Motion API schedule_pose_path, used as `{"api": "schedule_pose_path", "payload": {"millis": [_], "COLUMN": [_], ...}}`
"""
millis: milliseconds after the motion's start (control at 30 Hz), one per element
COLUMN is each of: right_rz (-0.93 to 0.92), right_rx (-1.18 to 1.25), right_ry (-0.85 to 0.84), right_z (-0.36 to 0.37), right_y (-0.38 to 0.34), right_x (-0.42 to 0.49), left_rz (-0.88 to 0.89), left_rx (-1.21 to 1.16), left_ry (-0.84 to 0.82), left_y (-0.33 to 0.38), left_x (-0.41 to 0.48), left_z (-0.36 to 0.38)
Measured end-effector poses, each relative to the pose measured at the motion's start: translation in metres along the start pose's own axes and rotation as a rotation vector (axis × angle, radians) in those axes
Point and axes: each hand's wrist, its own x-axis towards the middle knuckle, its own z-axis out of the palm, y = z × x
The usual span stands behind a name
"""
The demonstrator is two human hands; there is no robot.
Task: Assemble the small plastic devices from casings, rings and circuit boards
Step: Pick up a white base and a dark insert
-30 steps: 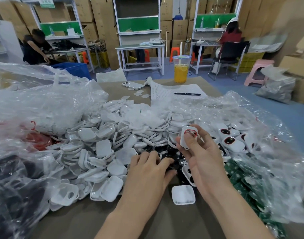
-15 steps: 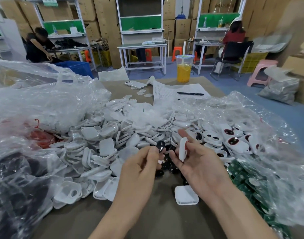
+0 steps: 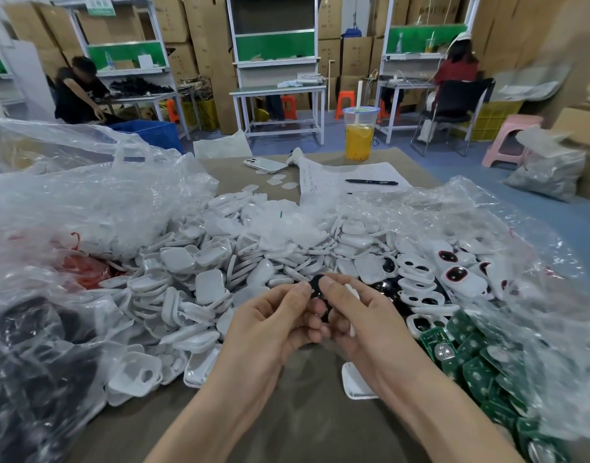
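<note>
My left hand (image 3: 273,324) and my right hand (image 3: 360,315) meet above the table's near middle, fingertips together. Between them is a small black ring (image 3: 316,285), pinched by my left thumb and fingers. My right hand holds a white casing (image 3: 352,292), mostly hidden behind its fingers, with the ring against it. A large heap of white casings (image 3: 220,262) spreads behind the hands. Casings with dark red-rimmed rings (image 3: 455,274) lie at the right. Green circuit boards (image 3: 470,359) are piled at the near right. One white casing (image 3: 355,384) lies on the table under my right wrist.
Crumpled clear plastic bags (image 3: 86,202) flank the heap on both sides. Loose black rings (image 3: 392,294) lie behind my right hand. At the far table edge are a phone (image 3: 265,164), a paper sheet with a pen (image 3: 370,182) and a cup of orange drink (image 3: 359,133). Two people sit at benches behind.
My left hand lifted a black ring from the table and brought it to the casing in my right hand. Both hands rose and closed together.
</note>
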Motion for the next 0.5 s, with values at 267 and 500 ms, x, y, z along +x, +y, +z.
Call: {"api": "schedule_pose_path", "payload": {"millis": [267,500], "right_rz": [0.011,0.095], "right_rx": [0.058,0.042], "right_ry": [-0.141,-0.302], "right_z": [-0.0004,-0.0017], "right_y": [-0.0051,-0.005], "right_x": [-0.0051,-0.0062], "left_rz": [-0.012,0.017], "left_rx": [-0.14,0.052], "left_ry": [-0.047,-0.139], "left_y": [-0.0017,0.0025], "left_x": [-0.0018,-0.0058], "left_z": [-0.0003,-0.0049]}}
